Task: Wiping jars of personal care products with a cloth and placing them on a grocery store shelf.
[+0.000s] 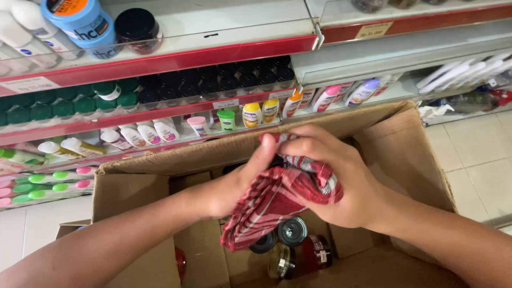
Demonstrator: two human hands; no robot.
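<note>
A red and white checked cloth (277, 200) is bunched between both my hands above an open cardboard box (397, 152). My left hand (234, 184) grips it from the left with the thumb raised. My right hand (333, 173) closes over its top from the right. Something dark is wrapped inside the cloth, mostly hidden. Below the cloth, inside the box, lie several small jars: one with a grey metal lid (292, 230) and a dark red jar with a gold lid (301, 257).
Red-edged shop shelves (176, 60) run across the back, stocked with rows of dark and green capped bottles (213, 82), white tubes and lotion bottles (325, 97). A big blue tub (85, 24) stands on the top shelf. Pale floor tiles (480, 160) lie to the right.
</note>
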